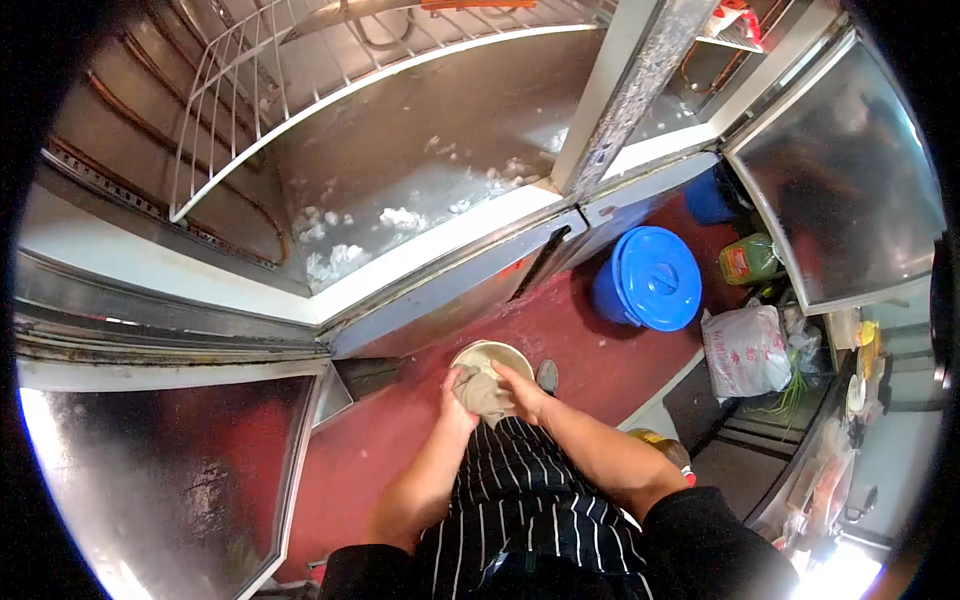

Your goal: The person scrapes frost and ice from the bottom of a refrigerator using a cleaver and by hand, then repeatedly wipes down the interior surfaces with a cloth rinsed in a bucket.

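Note:
A greyish-beige cloth is bunched between my two hands, over a cream-coloured round bucket near the lower middle. My left hand has its fingers closed on the cloth's left side. On the right side my right hand grips the same cloth. The bucket's inside is partly hidden by the cloth and hands. Ahead, an open fridge compartment shows bits of white ice on its floor and a white wire rack above.
Open fridge doors stand at the left and the right. A lidded blue bucket sits on the red floor. Right of it are a white sack, a green-filled bottle and a cluttered shelf. A shoe shows beside the cream bucket.

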Motion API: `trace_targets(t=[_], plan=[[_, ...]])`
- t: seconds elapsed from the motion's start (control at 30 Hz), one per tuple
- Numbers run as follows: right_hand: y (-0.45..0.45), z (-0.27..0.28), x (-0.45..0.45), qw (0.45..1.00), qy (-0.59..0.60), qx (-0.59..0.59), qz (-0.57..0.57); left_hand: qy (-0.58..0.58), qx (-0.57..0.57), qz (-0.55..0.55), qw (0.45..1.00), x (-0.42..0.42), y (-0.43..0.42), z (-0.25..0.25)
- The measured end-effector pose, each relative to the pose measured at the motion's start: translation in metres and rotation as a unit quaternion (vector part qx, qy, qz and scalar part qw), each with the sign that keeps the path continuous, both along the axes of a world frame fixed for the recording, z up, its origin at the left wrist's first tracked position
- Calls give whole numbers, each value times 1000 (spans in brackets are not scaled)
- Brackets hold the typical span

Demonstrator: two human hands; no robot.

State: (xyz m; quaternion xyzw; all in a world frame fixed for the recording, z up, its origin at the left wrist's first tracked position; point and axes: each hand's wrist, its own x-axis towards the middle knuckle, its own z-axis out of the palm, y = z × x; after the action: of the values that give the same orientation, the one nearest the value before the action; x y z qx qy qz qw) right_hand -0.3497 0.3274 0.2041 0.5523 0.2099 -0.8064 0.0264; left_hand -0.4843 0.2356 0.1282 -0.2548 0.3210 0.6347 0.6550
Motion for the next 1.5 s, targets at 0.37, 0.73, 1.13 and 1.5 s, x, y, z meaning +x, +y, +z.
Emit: trace_targets(t=[0.37,0.73,1.13,1.5], plan=[[-13,1,11,960,251,-113,53,580,-169,-315,732,11,-12,17],[21,-15,35,940,250,-139,187,860,270,-386,194,-22,-33,124],[28,17,-5,782,68,297,544,814,152,-526,193,-9,3,118],[14,40,9,632,55,500,590,706,47,-655,264,9,17,146]])
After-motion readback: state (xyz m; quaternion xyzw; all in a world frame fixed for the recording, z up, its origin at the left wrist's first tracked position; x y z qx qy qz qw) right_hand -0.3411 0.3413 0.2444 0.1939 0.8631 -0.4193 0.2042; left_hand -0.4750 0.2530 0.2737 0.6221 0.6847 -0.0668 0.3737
